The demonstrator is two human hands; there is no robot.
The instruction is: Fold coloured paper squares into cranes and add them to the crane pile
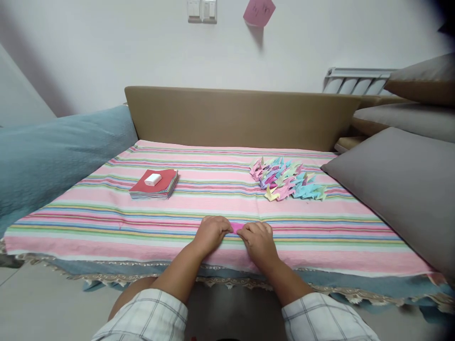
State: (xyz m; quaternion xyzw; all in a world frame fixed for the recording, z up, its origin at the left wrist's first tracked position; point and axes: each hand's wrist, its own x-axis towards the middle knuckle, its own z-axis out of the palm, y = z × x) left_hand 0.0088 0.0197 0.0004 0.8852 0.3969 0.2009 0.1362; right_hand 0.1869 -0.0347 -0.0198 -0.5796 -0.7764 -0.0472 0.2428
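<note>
The head view looks forward and down over both nearby hands (212,233) (259,240) toward the wall (135,47)

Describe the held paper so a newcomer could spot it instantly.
Find the striped cloth, then its near side, where the left hand and right hand nearly meet. Between them is the small magenta paper, held apart from the multicoloured folded pieces heaped beyond.

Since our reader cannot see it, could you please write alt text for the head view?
A person's left hand and right hand pinch a piece of bright pink paper on a pink striped cloth. Farther back, a stack of paper with a white block on top sits left, and a pile of colourful folded-paper figures lies right.
</note>
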